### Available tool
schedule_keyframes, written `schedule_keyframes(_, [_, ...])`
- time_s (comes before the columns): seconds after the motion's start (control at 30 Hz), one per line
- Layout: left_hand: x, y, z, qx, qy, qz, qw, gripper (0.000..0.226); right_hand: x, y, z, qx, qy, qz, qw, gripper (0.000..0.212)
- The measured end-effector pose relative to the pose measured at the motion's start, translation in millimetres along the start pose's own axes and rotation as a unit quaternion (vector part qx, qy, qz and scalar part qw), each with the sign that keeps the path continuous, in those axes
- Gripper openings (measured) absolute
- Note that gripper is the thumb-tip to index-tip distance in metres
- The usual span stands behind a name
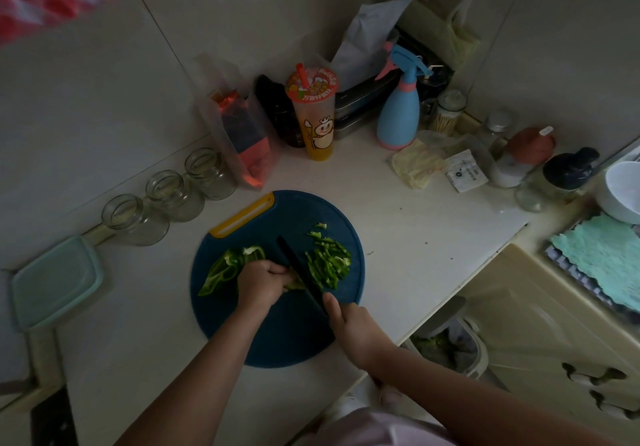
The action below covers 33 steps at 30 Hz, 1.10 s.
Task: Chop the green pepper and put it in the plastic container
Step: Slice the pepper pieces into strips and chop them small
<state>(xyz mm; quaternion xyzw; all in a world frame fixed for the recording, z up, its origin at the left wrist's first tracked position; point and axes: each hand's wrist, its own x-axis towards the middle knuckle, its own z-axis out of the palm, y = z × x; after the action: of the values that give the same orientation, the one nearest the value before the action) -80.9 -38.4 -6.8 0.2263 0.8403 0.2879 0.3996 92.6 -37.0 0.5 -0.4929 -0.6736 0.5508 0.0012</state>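
1. The plastic container [57,281] sits at the left edge of the frame on the desk [398,210], well apart from the cutting board [287,334], and its lid looks to be on. Carrying pieces that far could scatter them, more so with a hand busy on the lid.
2. The uncut green pepper [225,267] lies on the left part of the board. Its glossy, curled skin could slide or rock under pressure.
3. The left hand [265,281], fingers curled, holds the pepper down just beside the blade. If the pepper slips, the knuckles are the first thing in the way.
4. The black knife [299,270] lies at a slant between that hand and the cut pile, so a skewed stroke could drift toward the fingers.
5. The chopped strips [329,262] lie right of centre, a few strays near the upper rim. A sweep of the blade could push them onto the desk.
6. The right hand [349,328] grips the knife handle at lower centre, near the desk's front edge. A hard chop might shift the board toward the bin [450,345] below.
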Motion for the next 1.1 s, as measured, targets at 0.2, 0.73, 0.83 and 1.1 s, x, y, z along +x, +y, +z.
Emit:
schedule_keyframes(0.2, [2.7, -0.9, -1.0, 0.009, -0.003, -0.006, 1.0, 0.018, 1.8, -4.6, 1.9, -0.042, -0.005, -0.012, 0.999, 0.053])
schedule_keyframes(0.73, [-3.0, -2.2, 6.3, 0.003, 0.019, 0.021, 1.0, 0.015, 31.3, -25.8, 27.8, -0.041, 0.061, 0.031, 0.997, 0.059])
schedule_keyframes(0.83, [-12.0, -9.0, 8.1, -0.02, -0.013, 0.032, 0.999, 0.011, 40.2, -32.0, 23.7, -0.008, 0.062, 0.033, 0.997, 0.061])
schedule_keyframes(1.1, [-13.9, -10.5, 1.4, -0.037, 0.008, 0.053, 0.998, 0.021, 32.7, -15.9, 10.0, 0.013, 0.055, 0.028, 0.998, 0.054])
